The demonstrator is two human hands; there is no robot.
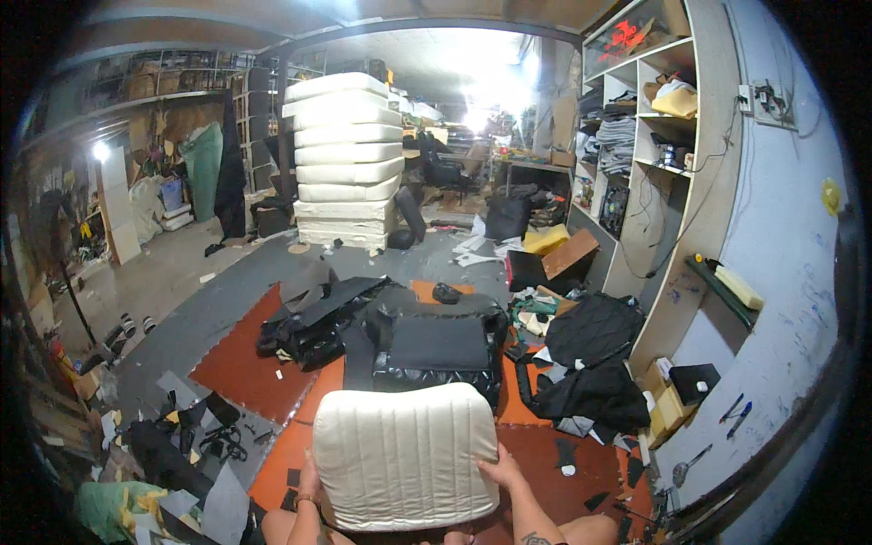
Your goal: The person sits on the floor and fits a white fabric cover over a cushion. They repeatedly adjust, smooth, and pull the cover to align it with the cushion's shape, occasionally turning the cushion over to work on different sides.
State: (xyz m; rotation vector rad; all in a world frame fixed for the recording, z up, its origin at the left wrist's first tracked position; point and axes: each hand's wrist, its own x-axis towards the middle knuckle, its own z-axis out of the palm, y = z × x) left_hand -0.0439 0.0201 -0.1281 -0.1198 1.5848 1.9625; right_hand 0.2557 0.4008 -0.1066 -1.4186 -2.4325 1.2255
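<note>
Holding in head view: cream quilted cushion (pixel 406 459) sits between both grips, tilted up above the lap. Left grip (pixel 310 479) clasps its left edge, finger wrap partly hidden; right grip (pixel 500 470) pinches the right edge, thumb on the front face. To do it well, I'd say: equal pressure each side, broad contact, no fingertip dents in the cover, grips level so the piece doesn't twist. Piped rim probably creases if squeezed at a corner.

Floor: red-brown mat (pixel 250 363) ahead and left of the left grip, over grey floor (pixel 182 336). Black cushion (pixel 440 343) straight ahead between the grips, beyond the cream one. Dark scraps (pixel 163 450) left of the left grip; black quilted fabric (pixel 595 331) ahead-right of the right grip.

Room: stack of pale cushions (pixel 349 163) far ahead of the left grip. Shelving (pixel 711 100) and scribbled wall (pixel 799 300) off to the right grip's side. Bright lamp glare far ahead; detail there washed out.
</note>
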